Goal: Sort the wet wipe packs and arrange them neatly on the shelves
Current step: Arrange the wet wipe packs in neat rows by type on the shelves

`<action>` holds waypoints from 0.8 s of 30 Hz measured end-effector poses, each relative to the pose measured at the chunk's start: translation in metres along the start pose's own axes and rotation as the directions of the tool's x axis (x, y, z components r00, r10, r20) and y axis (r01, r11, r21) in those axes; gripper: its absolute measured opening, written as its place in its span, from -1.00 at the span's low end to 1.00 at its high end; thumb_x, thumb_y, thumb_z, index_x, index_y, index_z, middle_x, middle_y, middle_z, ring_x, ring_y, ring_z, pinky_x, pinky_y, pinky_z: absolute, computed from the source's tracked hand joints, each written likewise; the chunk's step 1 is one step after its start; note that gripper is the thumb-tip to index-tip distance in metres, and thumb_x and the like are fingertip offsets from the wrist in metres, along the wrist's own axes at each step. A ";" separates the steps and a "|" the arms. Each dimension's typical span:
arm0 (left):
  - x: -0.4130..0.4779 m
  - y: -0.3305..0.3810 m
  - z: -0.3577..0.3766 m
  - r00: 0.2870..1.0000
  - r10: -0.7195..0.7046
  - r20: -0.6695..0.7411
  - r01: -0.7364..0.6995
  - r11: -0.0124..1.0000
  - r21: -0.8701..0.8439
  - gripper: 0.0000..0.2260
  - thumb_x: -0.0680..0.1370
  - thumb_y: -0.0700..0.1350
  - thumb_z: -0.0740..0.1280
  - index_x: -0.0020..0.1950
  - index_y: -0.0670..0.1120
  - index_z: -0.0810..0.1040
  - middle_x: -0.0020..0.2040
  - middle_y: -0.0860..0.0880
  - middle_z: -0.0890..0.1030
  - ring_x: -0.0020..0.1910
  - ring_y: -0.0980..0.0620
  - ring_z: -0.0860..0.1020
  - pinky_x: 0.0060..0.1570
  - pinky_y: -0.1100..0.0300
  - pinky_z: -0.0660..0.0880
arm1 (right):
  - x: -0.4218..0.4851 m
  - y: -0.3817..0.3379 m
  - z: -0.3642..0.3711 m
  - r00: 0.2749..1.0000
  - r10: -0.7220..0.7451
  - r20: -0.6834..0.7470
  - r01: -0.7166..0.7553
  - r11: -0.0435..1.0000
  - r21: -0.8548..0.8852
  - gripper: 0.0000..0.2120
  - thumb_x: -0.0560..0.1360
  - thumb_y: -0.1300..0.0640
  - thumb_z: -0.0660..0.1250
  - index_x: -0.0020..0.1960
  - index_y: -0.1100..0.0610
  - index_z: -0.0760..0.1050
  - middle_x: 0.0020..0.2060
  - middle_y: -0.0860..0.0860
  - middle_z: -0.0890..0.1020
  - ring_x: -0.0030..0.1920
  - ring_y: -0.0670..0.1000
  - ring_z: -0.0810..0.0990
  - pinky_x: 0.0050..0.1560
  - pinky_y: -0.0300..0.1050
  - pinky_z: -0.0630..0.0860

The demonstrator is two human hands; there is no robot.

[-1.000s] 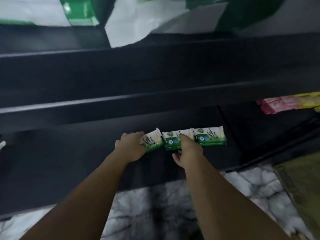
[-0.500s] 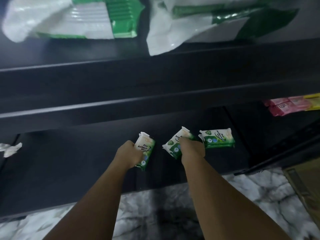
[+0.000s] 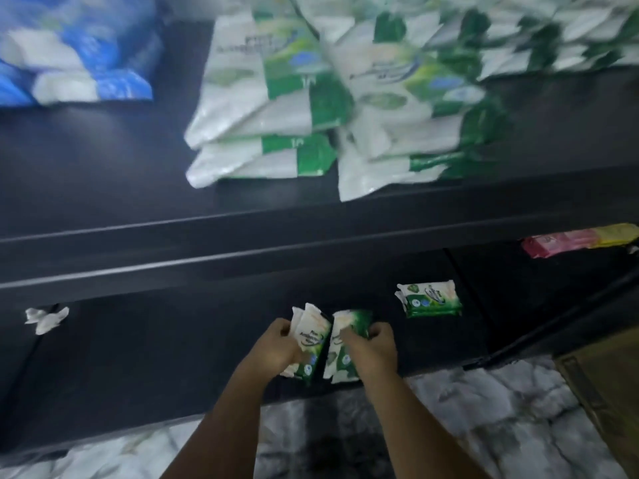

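My left hand (image 3: pixel 276 345) grips a small green-and-white wet wipe pack (image 3: pixel 310 337), turned on end above the black bottom shelf (image 3: pixel 155 357). Right beside it, my right hand (image 3: pixel 375 349) grips a second small green-and-white pack (image 3: pixel 340 347), also on end; the two packs nearly touch. A small stack of the same packs (image 3: pixel 430 300) lies flat on the bottom shelf to the right of my hands. Large green-and-white wipe packs (image 3: pixel 276 108) are piled loosely on the upper shelf (image 3: pixel 103 181), with blue-and-white packs (image 3: pixel 76 57) at its left.
Pink and yellow packs (image 3: pixel 581 238) lie on a shelf at the far right. A crumpled white scrap (image 3: pixel 46 319) sits at the bottom shelf's left. Marble floor (image 3: pixel 484 426) lies below, and a brown cardboard box (image 3: pixel 605 392) stands at the lower right.
Both hands have lifted a small pack each away from the row, turned them on end and brought them together. The view has tilted up, showing the upper shelf's piles.
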State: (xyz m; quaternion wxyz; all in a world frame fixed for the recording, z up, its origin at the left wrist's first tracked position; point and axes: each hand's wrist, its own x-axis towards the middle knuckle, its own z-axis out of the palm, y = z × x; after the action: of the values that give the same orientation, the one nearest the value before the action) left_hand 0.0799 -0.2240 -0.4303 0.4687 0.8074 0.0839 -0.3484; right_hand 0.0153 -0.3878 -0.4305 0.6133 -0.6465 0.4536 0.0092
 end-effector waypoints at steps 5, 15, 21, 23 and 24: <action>-0.059 -0.001 0.014 0.976 0.056 0.210 -0.030 0.992 -0.123 -0.57 0.36 -0.22 0.56 0.21 -0.19 0.58 0.04 -0.17 0.71 0.03 -0.19 0.69 0.13 -0.20 0.60 | -0.064 0.000 -0.050 1.000 0.017 -0.004 -0.017 0.990 0.137 -0.71 0.50 0.24 0.47 0.07 0.14 0.37 -0.17 0.07 0.52 -0.29 0.00 0.51 -0.53 -0.30 0.39; -0.218 0.062 0.060 0.920 0.353 0.167 -0.270 0.883 -0.383 -0.53 0.43 -0.21 0.49 0.32 -0.22 0.55 -0.07 -0.08 0.75 -0.06 -0.03 0.72 0.05 0.09 0.61 | -0.212 -0.066 -0.166 0.981 -0.165 -0.098 0.189 0.916 0.355 -0.68 0.37 0.26 0.54 -0.01 0.23 0.44 -0.15 0.21 0.62 -0.24 0.14 0.56 -0.28 0.00 0.47; -0.314 0.150 0.069 0.787 0.615 -0.046 -0.529 0.634 -0.564 -0.36 0.33 -0.21 0.52 0.30 0.17 0.37 -0.05 -0.14 0.73 -0.08 -0.18 0.70 0.05 -0.17 0.59 | -0.278 -0.147 -0.238 0.912 -0.373 -0.174 0.411 0.816 0.407 -0.77 0.44 0.29 0.49 0.00 0.23 0.46 -0.17 0.20 0.65 -0.19 0.21 0.64 -0.24 0.04 0.55; -0.342 0.183 0.067 0.731 0.677 -0.082 -0.625 0.618 -0.476 -0.48 0.48 -0.16 0.48 0.24 0.29 0.34 -0.05 -0.10 0.73 -0.07 -0.25 0.69 0.01 -0.21 0.59 | -0.285 -0.175 -0.253 0.884 -0.435 -0.171 0.465 0.782 0.415 -0.74 0.41 0.29 0.53 0.02 0.22 0.50 -0.16 0.22 0.70 -0.21 0.20 0.69 -0.32 0.00 0.60; -0.349 0.196 0.066 0.717 0.688 -0.109 -0.661 0.622 -0.419 -0.53 0.54 -0.14 0.44 0.24 0.31 0.33 -0.05 -0.07 0.72 -0.08 -0.26 0.68 0.00 -0.22 0.59 | -0.286 -0.188 -0.259 0.867 -0.463 -0.184 0.495 0.764 0.413 -0.72 0.40 0.28 0.55 0.02 0.21 0.52 -0.17 0.19 0.71 -0.26 0.14 0.70 -0.39 -0.07 0.57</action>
State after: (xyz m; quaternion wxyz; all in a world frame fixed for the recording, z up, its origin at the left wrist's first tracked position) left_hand -0.1208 -0.3183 -0.0906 0.7328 0.6442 -0.1647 -0.1445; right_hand -0.1814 -0.4613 -0.0562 0.7104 -0.5820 0.2847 -0.2749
